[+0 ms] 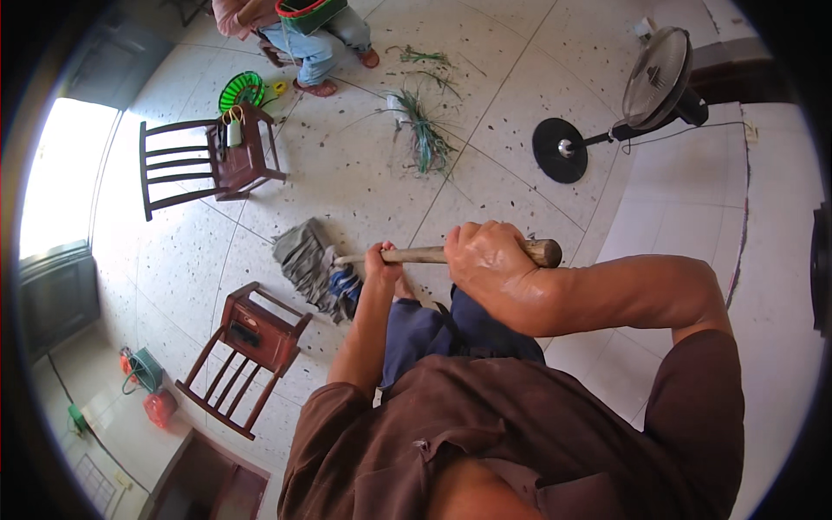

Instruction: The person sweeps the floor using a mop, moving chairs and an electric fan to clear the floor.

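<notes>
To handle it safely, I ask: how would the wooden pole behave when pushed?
The wooden pole seems stiff, looking straight between the left hand and right hand. The loosely bunched grey cloth at its far end may drag floppily.

Wooden pole (pixel 425 255) in my two-handed grip: left hand (pixel 380 263) nearer its thin end, right hand (pixel 488 263) nearer its thick end. Grey cloth (pixel 303 260) lies by the thin end; green strands (pixel 426 139) beyond the pole; standing fan (pixel 656 78) beyond it, rightward.
</notes>
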